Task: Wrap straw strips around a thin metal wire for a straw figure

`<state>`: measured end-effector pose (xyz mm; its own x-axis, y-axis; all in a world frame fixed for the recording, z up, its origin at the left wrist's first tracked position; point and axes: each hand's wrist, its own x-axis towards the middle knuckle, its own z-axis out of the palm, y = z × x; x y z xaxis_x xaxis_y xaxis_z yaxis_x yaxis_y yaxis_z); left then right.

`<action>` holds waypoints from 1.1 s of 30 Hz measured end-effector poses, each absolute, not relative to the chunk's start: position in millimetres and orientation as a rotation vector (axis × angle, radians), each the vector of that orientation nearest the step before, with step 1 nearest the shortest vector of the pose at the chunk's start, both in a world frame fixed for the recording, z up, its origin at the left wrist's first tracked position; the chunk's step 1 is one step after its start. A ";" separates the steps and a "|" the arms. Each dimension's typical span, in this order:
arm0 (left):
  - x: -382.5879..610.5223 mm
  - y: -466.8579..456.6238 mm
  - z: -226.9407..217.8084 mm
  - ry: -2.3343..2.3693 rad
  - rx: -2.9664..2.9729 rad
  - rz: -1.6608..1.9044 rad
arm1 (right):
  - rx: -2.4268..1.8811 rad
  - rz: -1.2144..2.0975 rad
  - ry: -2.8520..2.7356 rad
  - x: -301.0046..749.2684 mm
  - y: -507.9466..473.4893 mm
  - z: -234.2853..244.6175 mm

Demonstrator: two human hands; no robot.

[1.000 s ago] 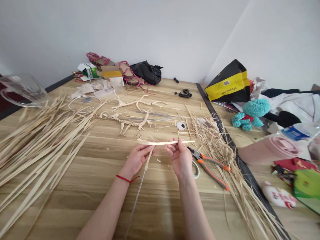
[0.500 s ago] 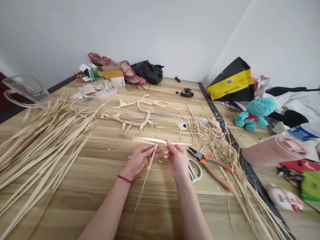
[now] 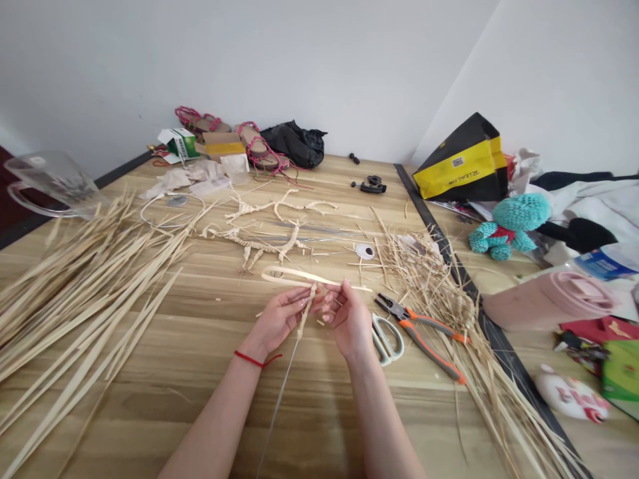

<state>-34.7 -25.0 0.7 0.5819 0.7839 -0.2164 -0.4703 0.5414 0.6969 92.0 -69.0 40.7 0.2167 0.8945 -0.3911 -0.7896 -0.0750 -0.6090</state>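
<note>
My left hand (image 3: 279, 320) pinches a thin metal wire (image 3: 280, 396) whose upper end is wrapped in pale straw (image 3: 306, 316). The bare wire slants down toward me between my forearms. My right hand (image 3: 351, 319) is closed on a flat, pale straw strip (image 3: 299, 273), which bends in a long loop beyond both hands. The fingertips of the two hands come together near the wrapped tip. Past them lie two straw-wrapped, branching figures, a nearer one (image 3: 262, 245) with several legs and a farther one (image 3: 279, 207).
Pliers (image 3: 419, 329) and pale-handled scissors (image 3: 387, 339) lie right of my right hand. Long straw strips (image 3: 100, 293) spread at left, a tangled straw heap (image 3: 444, 286) at right. A googly eye (image 3: 365, 251), glass mug (image 3: 54, 183) and pink tumbler (image 3: 549, 299) are around.
The straw strip has opened into a wider loop beyond my hands. My right hand has shifted slightly, its fingers nearer the wrapped wire tip. My left hand stays in nearly the same place.
</note>
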 end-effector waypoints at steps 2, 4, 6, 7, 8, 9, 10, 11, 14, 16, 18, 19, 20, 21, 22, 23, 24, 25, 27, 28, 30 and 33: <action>-34.0 -26.1 2.6 0.528 0.653 0.773 | -0.846 1.444 -0.174 87.5 -69.4 41.1; -33.9 -27.3 3.4 0.497 0.692 0.718 | -0.813 1.512 -0.217 78.5 -70.2 40.7; -34.6 -28.3 3.2 0.494 0.717 0.674 | -0.757 1.606 -0.279 66.9 -71.2 39.3; -35.2 -28.5 3.0 0.505 0.718 0.669 | -0.722 1.658 -0.320 61.3 -71.7 38.2; -36.0 -28.6 3.0 0.521 0.709 0.677 | -0.684 1.707 -0.355 56.5 -72.2 36.9; -36.8 -28.4 3.1 0.535 0.696 0.688 | -0.652 1.754 -0.381 52.7 -72.6 35.5; -37.6 -28.1 3.4 0.543 0.683 0.691 | -0.624 1.796 -0.391 50.4 -72.8 34.0; -38.3 -27.8 3.8 0.545 0.672 0.689 | -0.603 1.833 -0.388 49.5 -73.0 32.6; -40.2 -26.9 4.6 0.555 0.672 0.674 | -0.553 1.922 -0.336 52.7 -72.6 30.9; -40.8 -27.1 3.9 0.574 0.700 0.660 | -0.529 1.981 -0.296 56.0 -72.3 31.9; -40.9 -27.9 2.1 0.566 0.712 0.662 | -0.505 2.036 -0.266 57.2 -72.4 33.9; -40.8 -28.5 1.0 0.556 0.707 0.671 | -0.497 2.055 -0.260 56.7 -72.7 35.0; -40.5 -29.1 -0.2 0.543 0.697 0.682 | -0.491 2.064 -0.261 55.7 -73.1 36.0; -40.3 -29.8 -1.2 0.535 0.685 0.695 | -0.490 2.063 -0.264 54.3 -73.5 37.0; -40.0 -30.4 -1.9 0.533 0.675 0.704 | -0.497 2.059 -0.268 52.8 -74.0 38.1; -39.9 -30.9 -2.2 0.537 0.668 0.710 | -0.508 2.053 -0.269 51.3 -74.4 39.1; -39.7 -31.3 -2.0 0.544 0.666 0.712 | -0.518 2.043 -0.266 50.0 -74.8 40.2; -39.6 -31.5 -1.4 0.549 0.666 0.715 | -0.527 2.031 -0.258 48.9 -75.1 41.4; -39.6 -31.3 0.9 0.553 0.674 0.718 | -0.543 2.001 -0.241 47.5 -75.6 43.5; -39.6 -30.9 2.4 0.552 0.679 0.716 | -0.551 1.982 -0.236 47.0 -75.8 44.3; -39.7 -29.8 5.3 0.542 0.686 0.714 | -0.566 1.946 -0.235 46.3 -76.3 45.6; -39.6 -28.5 8.8 0.514 0.696 0.696 | -0.589 1.908 -0.243 44.8 -77.1 47.4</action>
<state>-39.6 -28.5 8.8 0.6626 0.7227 -0.1965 -0.4002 0.5635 0.7227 44.8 -77.1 47.4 -0.3046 0.9083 -0.2867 -0.8073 -0.4059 -0.4283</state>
